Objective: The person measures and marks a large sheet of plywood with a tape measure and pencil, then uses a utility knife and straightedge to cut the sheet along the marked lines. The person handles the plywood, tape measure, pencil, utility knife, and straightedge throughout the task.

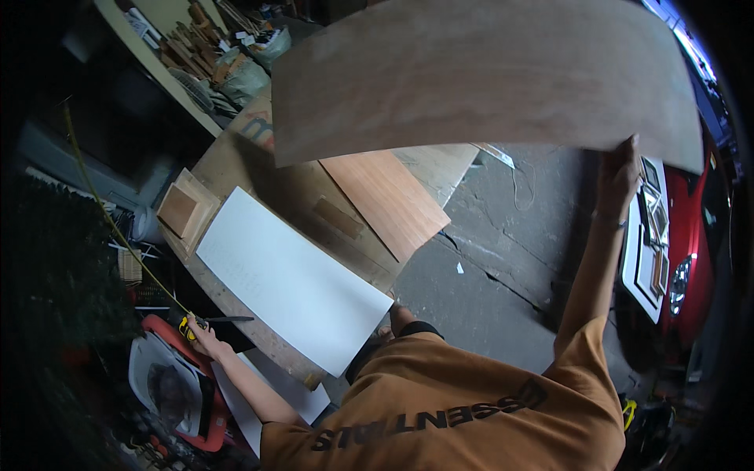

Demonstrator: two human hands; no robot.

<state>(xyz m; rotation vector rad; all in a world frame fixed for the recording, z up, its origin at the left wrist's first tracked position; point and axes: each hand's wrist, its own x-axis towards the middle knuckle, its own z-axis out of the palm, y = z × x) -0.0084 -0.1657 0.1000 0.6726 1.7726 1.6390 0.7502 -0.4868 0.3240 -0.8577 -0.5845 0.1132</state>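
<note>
My right hand (622, 169) grips the near edge of a large thin brown plywood sheet (487, 78), close to its right end. The sheet is raised above the far part of the workbench and hides some of it. Out to the left, my left hand (206, 339) is closed around a yellow and black tape measure (188, 326). Its yellow blade (118, 228) runs out in a long line toward the upper left. Beside that hand is a dark thin object (232, 319) whose kind I cannot make out. A white panel (290, 282) lies on the workbench (279, 184) between my arms.
A reddish wood panel (389, 200) lies on the bench's right side. Small stacked wooden pieces (181, 212) sit at its left corner. Wood offcuts and bags (236, 74) stand behind. Frames on a white board (648, 235) are near a red car (687, 259) at right.
</note>
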